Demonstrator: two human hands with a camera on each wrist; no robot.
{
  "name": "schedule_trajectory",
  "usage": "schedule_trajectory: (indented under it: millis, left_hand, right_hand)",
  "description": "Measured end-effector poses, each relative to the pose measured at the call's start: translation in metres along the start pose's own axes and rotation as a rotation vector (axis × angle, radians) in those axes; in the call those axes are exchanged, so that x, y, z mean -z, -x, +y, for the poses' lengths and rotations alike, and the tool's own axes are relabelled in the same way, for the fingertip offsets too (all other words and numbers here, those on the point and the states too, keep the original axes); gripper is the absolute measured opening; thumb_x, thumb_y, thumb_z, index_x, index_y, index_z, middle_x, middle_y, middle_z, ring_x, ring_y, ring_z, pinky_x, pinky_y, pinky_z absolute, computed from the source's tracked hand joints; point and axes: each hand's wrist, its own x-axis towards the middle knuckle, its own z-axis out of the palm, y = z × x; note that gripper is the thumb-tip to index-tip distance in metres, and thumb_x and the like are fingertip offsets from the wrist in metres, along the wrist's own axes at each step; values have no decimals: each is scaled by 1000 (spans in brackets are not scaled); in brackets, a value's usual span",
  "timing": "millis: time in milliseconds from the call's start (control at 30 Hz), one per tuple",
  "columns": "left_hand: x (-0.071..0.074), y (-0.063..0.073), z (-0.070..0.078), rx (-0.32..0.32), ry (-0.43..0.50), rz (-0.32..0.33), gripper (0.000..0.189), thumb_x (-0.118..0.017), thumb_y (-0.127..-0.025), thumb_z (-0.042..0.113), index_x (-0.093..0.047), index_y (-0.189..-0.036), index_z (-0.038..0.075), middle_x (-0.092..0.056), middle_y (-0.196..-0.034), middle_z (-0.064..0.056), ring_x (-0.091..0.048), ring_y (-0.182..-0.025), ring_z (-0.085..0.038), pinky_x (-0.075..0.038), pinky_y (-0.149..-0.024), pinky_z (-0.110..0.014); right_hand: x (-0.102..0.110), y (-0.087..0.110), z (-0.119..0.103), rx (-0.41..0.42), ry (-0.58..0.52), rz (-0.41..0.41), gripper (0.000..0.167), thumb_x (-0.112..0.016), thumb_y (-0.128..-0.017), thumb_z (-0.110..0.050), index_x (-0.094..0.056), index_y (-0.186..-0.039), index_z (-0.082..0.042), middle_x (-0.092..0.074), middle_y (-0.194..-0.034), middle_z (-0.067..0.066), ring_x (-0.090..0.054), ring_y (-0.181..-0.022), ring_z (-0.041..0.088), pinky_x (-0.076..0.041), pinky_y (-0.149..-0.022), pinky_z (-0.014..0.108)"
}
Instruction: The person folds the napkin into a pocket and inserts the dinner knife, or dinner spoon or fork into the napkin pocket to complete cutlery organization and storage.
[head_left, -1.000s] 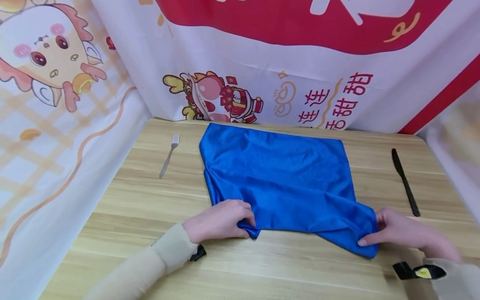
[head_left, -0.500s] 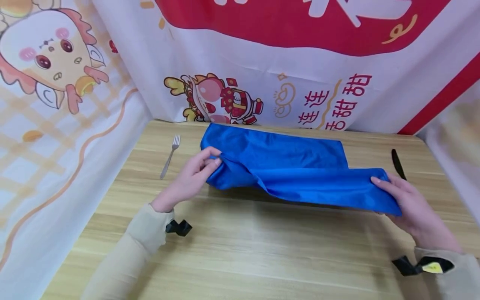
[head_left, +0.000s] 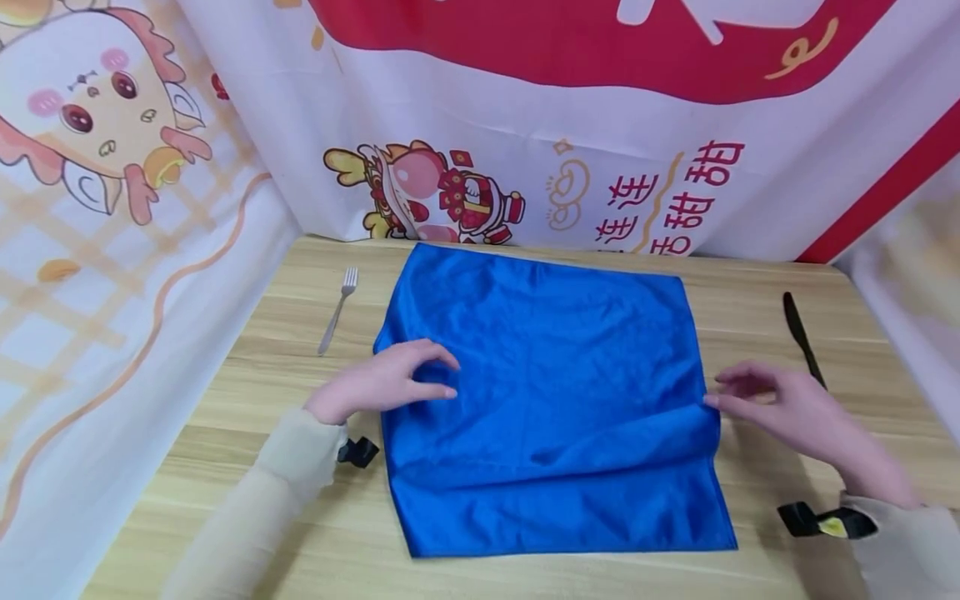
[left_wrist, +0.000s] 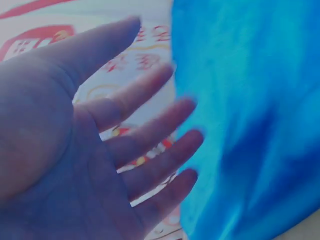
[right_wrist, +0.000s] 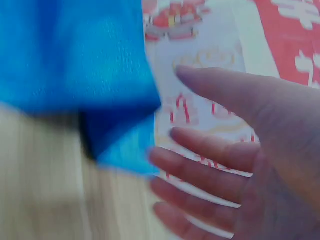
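Observation:
A shiny blue cloth lies spread over the middle of the table, with a loose fold running across its nearer right part. Over its left edge hovers my left hand, thumb and fingers apart with nothing between them; the left wrist view shows the spread fingers beside the cloth. My right hand is at the cloth's right edge, fingers apart. In the right wrist view, the right hand's fingers hold nothing, and the cloth appears just off the fingertips.
A fork lies left of the cloth, tines away from me. To the right is a dark knife, its near end hidden behind my right hand. The wooden table ends at a printed fabric backdrop.
Both hands gripped the cloth's near part, lifted it and moved it away from me. Now they have let go, and the cloth has dropped flatter, its near edge closer to me.

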Motion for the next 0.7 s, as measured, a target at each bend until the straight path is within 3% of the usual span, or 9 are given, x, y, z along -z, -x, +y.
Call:
schedule_trajectory:
  millis: [67, 133, 233, 333, 467, 700]
  left_hand:
    - [-7, -3, 0, 36, -80, -18, 68, -77, -88, 51, -57, -143, 16, -48, -150, -9, -40, -140, -33, -36, -110, -58]
    - [-15, -6, 0, 53, -142, -69, 87, -80, -82, 56, -47, -153, 18, -32, -162, -11, -24, -149, -36, -26, -114, -63]
    - [-24, -8, 0, 57, -190, -121, 105, -84, -76, 59, -35, -160, 19, -14, -168, -12, -7, -153, -38, -16, -116, -65]
    - [-29, -10, 1, 57, -204, -132, 113, -84, -74, 61, -27, -163, 20, -7, -170, -10, 1, -154, -36, -10, -117, -64]
    - [-28, -10, 0, 50, -190, -133, 113, -82, -76, 63, -25, -163, 20, -6, -170, -9, 2, -154, -34, -7, -118, -63]
    - [-28, -4, 0, 38, -192, -148, 112, -83, -76, 61, -27, -163, 18, -7, -169, -11, 0, -154, -36, -9, -117, -64]
  right_hand:
    - [-6, -7, -10, 83, 10, 53, 49, -73, -96, -37, -64, -131, -3, -65, -126, 21, -63, -110, 41, -58, -82, 50]
    - [-16, -15, -15, 159, 0, 16, 52, -73, -97, -34, -61, -137, -3, -56, -139, 25, -55, -122, 48, -51, -89, 63]
    - [-32, -24, -16, 212, 41, -72, 66, -75, -94, -37, -52, -145, -1, -42, -152, 28, -38, -135, 54, -39, -97, 72]
    - [-40, -27, -11, 157, 97, -142, 93, -78, -88, -48, -37, -153, 5, -23, -159, 33, -24, -141, 59, -31, -100, 76]
    - [-38, -31, 0, 74, 127, -169, 120, -83, -80, -52, -17, -155, 13, -7, -160, 39, -12, -142, 62, -25, -102, 77]
    - [-32, -30, 12, 47, 148, -157, 125, -85, -78, -50, -11, -156, 12, -2, -161, 37, -5, -143, 62, -20, -101, 80]
